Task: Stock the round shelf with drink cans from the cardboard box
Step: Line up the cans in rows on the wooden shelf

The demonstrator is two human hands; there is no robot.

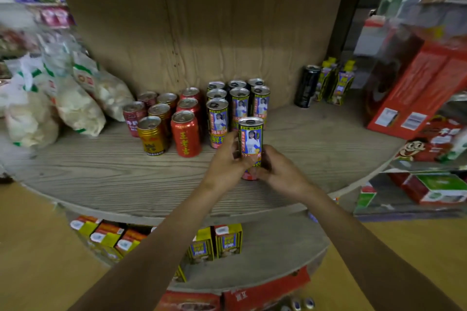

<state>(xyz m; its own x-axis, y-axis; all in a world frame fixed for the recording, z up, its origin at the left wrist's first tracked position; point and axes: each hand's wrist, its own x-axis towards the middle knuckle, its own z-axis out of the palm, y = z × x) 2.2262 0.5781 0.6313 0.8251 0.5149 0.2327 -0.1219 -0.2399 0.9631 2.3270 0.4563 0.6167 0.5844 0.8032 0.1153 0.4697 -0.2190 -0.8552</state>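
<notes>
A tall drink can [251, 141] with a blue and yellow label stands upright on the round wooden shelf [101, 174]. My left hand [225, 164] grips its left side and my right hand [280, 171] grips its lower right side. Just behind it stand several matching tall cans [239, 103] in rows. To their left are several red cans [185, 134] and gold cans [152, 136]. The red cardboard box [265, 288] lies at the bottom edge, with can tops [300, 304] showing beside it.
White snack bags [75, 106] lie at the shelf's left. A black can [307, 86] and yellow cartons [338, 83] stand at the back right, beside a large red box [414, 91]. A lower shelf tier holds yellow drink cartons [217, 242]. The curved wooden back wall [202, 20] rises behind.
</notes>
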